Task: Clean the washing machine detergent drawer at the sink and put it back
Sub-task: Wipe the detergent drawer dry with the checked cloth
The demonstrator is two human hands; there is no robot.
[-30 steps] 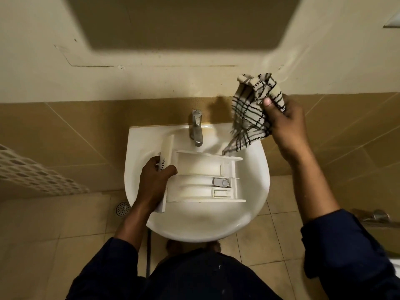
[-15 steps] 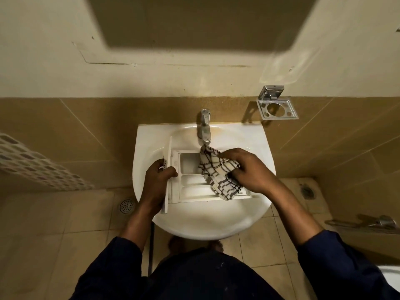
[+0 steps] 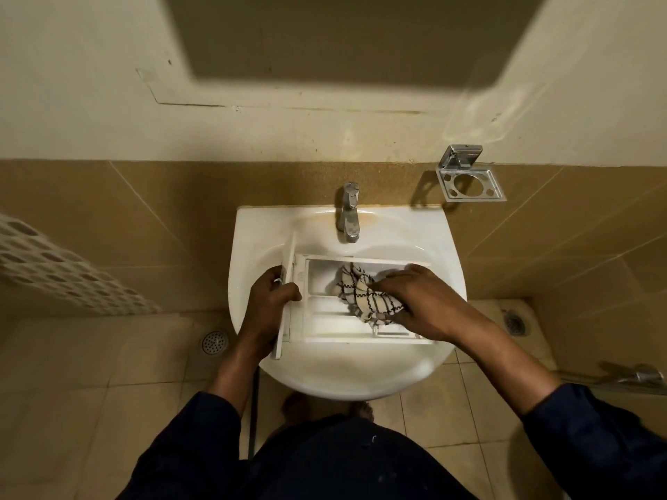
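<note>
A white detergent drawer (image 3: 326, 321) lies flat over the bowl of the white sink (image 3: 252, 229), its front panel pointing left. My left hand (image 3: 269, 301) grips that front panel at the drawer's left end. My right hand (image 3: 420, 301) presses a crumpled white cloth with black checks (image 3: 364, 294) into the drawer's compartments. The cloth and hand hide the drawer's right half.
A chrome tap (image 3: 349, 211) stands at the sink's back edge, with no water running. A chrome holder (image 3: 469, 178) is fixed to the tiled wall at the right. Floor drains (image 3: 214, 342) sit left and right. A perforated white basket (image 3: 54, 268) is at far left.
My right hand brought the checked cloth down from beside the wall into the drawer and now pushes it a little further left. The left hand keeps its hold.
</note>
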